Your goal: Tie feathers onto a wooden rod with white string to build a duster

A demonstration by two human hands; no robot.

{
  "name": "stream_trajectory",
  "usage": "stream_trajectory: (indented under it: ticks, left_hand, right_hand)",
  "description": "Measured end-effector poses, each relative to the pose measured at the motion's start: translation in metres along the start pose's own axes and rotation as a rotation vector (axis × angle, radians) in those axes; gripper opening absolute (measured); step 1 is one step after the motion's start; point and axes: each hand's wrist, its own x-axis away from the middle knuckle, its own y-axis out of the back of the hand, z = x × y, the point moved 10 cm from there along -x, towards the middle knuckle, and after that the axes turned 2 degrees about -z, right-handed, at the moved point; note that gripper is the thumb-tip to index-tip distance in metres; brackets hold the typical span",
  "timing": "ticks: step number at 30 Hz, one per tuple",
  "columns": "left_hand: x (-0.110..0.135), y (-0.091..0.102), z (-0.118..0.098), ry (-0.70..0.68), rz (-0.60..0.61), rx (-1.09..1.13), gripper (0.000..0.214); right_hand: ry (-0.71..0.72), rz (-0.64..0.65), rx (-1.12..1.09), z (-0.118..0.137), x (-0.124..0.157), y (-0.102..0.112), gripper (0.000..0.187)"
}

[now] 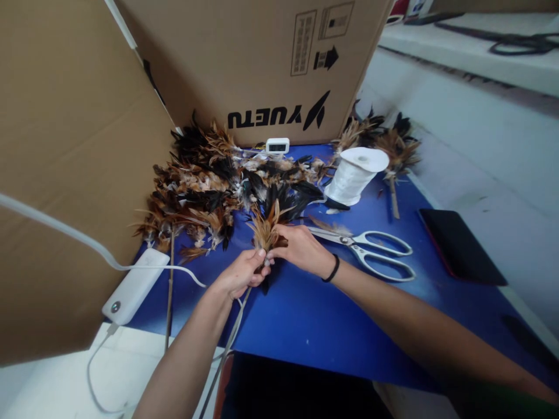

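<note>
My left hand point(241, 273) is closed around a thin stick point(227, 349) that slants down toward me, with a small bunch of brown feathers point(264, 228) at its upper end. My right hand point(299, 247) pinches the base of that same feather bunch from the right; a black band sits on its wrist. Both hands meet over the blue table top point(305, 314). A heap of loose brown and black feathers point(209, 183) lies just beyond the hands.
A white spool of thread point(354, 174) and metal scissors point(371, 250) lie to the right. A black phone point(460, 247) rests further right. A white power bank point(135, 285) with cable sits left. A finished feather bundle point(393, 148) lies behind the spool. Cardboard boxes point(262, 58) stand behind and to the left.
</note>
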Motion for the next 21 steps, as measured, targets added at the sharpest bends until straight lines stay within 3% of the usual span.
stream_trajectory:
  ticks: [8, 13, 15, 17, 19, 21]
  left_hand:
    - [-0.001, 0.001, 0.001, -0.021, -0.024, 0.091, 0.040]
    - [-0.001, 0.005, -0.003, -0.050, -0.050, 0.181, 0.042]
    - [-0.001, 0.005, -0.001, -0.047, -0.057, 0.209, 0.043]
    - [-0.002, 0.004, 0.000, -0.049, -0.069, 0.233, 0.042]
    - [-0.004, 0.000, 0.002, -0.060, -0.059, 0.252, 0.037]
    - [-0.007, -0.002, 0.004, -0.060, -0.060, 0.257, 0.032]
  right_hand:
    - [-0.035, -0.075, -0.076, -0.012, 0.000, 0.007, 0.014]
    - [-0.103, -0.322, -0.063, -0.023, 0.002, 0.049, 0.023]
    - [-0.049, -0.403, 0.039, -0.005, 0.002, 0.066, 0.020]
    - [0.052, -0.390, 0.116, 0.025, -0.003, 0.068, 0.013]
    - [0.175, -0.283, 0.166, 0.059, -0.014, 0.052, 0.010]
    - [0.299, -0.128, 0.207, 0.089, -0.027, 0.022, 0.014]
